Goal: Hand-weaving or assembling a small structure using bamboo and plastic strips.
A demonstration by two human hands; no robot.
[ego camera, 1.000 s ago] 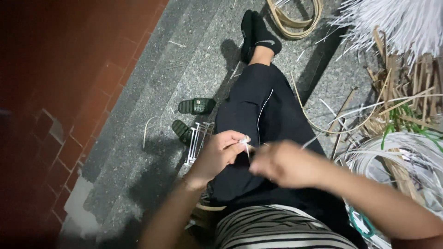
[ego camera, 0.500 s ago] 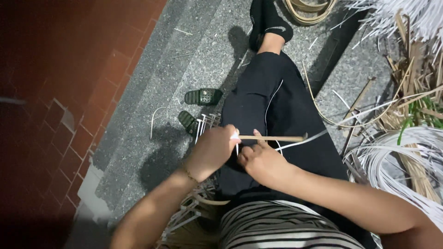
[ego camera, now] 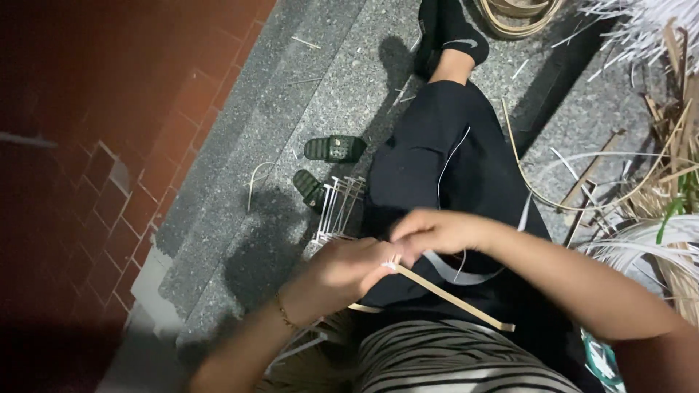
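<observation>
Both my hands meet over my lap, above black trousers. My left hand (ego camera: pixel 342 273) pinches the end of a thin tan bamboo strip (ego camera: pixel 455 298) that slants down to the right across my thigh. My right hand (ego camera: pixel 437 231) rests just above it, fingers curled onto the same strip's end and a pale flat strip (ego camera: pixel 455 275) that loops under my wrist. A partly woven frame of pale strips (ego camera: pixel 338 207) lies by my left thigh, half hidden behind my left hand.
A pair of dark green sandals (ego camera: pixel 324 164) lies on the grey stone floor to the left. Loose strips and bundles of pale cane (ego camera: pixel 641 218) pile up at the right. A coiled cane ring (ego camera: pixel 520 11) sits beyond my sock-clad foot (ego camera: pixel 455 33). Red brick paving runs along the left.
The tan strip has swung from pointing level to the right to slanting down across my lap. My right hand moved up and over my left hand's fingertips.
</observation>
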